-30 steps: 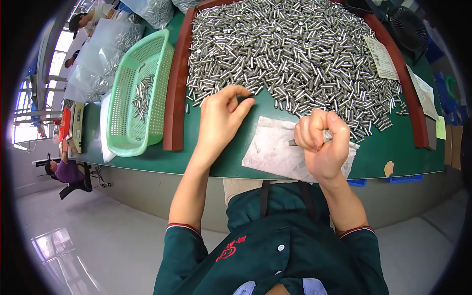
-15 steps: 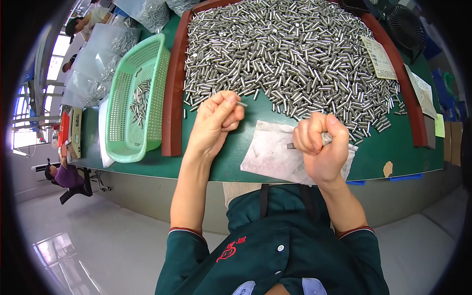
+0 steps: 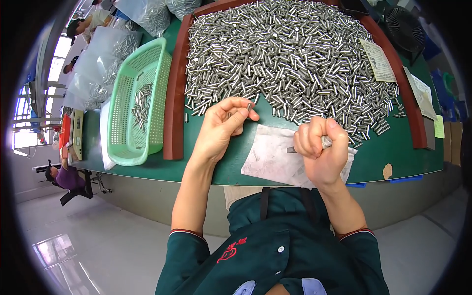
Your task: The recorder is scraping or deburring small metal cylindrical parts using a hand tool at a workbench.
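- Steel pins (image 3: 290,54), short and shiny, lie heaped just beyond both hands, filling the far part of a green table (image 3: 206,164); the heap's near edge runs right up to the fingertips.
- A reddish-brown raised border (image 3: 173,118) walls the heap in just left of the left hand (image 3: 219,130) and curves round again well to the right of the right hand (image 3: 322,152), so sideways room ends at those strips.
- The barest stretch of table is the strip between the hands and the table's near edge, partly covered by a grey-white cloth (image 3: 275,160) lying under and to the left of the right hand.
- The left hand is curled, thumb and forefinger pinching one pin (image 3: 249,106) at the heap's near edge.
- The right hand is closed in a fist over the cloth, gripping a small bundle of pins (image 3: 325,142) whose ends show at the thumb; a dark tip juts from its left side.
- A mint-green plastic basket (image 3: 147,69) holding a few pins sits beyond the border, well left of the left hand.
- Paper slips (image 3: 378,61) lie on the heap's far right.
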The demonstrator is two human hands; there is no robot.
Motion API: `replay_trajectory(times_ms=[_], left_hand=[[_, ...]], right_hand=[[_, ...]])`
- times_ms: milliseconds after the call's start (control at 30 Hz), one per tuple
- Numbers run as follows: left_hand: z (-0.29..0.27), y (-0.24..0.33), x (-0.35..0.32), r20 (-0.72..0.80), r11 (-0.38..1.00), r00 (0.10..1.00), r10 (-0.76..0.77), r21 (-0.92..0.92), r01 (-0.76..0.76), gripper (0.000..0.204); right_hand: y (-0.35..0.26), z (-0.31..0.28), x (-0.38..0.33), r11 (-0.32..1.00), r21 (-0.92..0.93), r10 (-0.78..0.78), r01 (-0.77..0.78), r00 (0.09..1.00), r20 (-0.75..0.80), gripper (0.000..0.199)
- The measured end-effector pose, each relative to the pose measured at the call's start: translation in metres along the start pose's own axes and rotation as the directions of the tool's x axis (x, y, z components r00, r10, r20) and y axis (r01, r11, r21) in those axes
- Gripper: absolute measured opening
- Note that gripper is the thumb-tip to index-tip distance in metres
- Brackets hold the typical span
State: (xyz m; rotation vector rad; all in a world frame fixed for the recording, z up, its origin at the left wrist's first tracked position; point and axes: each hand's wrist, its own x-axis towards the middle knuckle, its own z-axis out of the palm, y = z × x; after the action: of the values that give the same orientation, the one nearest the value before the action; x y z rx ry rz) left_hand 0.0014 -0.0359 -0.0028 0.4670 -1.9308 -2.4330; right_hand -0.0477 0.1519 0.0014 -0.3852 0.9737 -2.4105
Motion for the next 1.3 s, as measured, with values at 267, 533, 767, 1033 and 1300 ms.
replay_trajectory(times_ms=[267,533,767,1033,1300], left_hand=[[0.0,0.001,0.0,0.029,0.999,1.0,-0.001,-0.044,0.003,0.015],[-0.005,0.006,0.001,0.087,0.892,0.995,-0.04,-0.445,0.075,0.02],[0.01,0.006,0.011,0.135,0.263,0.846,0.516,0.915,-0.306,0.02],[0.007,-0.002,0.015,0.25,0.195,0.791,0.558,0.887,-0.418,0.014],[0.012,0.001,0.009,0.062,0.47,0.893,0.445,0.833,-0.292,0.007]], right_hand=[[0.0,0.0,0.0,0.997,-0.072,0.017,-0.017,1.0,0.006,0.039],[0.0,0.0,0.0,1.0,-0.016,0.01,-0.01,1.0,-0.003,0.038],[0.0,-0.001,0.0,1.0,-0.029,0.011,-0.012,1.0,-0.006,0.038],[0.001,-0.001,0.0,1.0,-0.008,0.001,-0.001,1.0,-0.006,0.038],[-0.001,-0.002,0.0,1.0,-0.011,0.002,-0.002,1.0,-0.007,0.039]])
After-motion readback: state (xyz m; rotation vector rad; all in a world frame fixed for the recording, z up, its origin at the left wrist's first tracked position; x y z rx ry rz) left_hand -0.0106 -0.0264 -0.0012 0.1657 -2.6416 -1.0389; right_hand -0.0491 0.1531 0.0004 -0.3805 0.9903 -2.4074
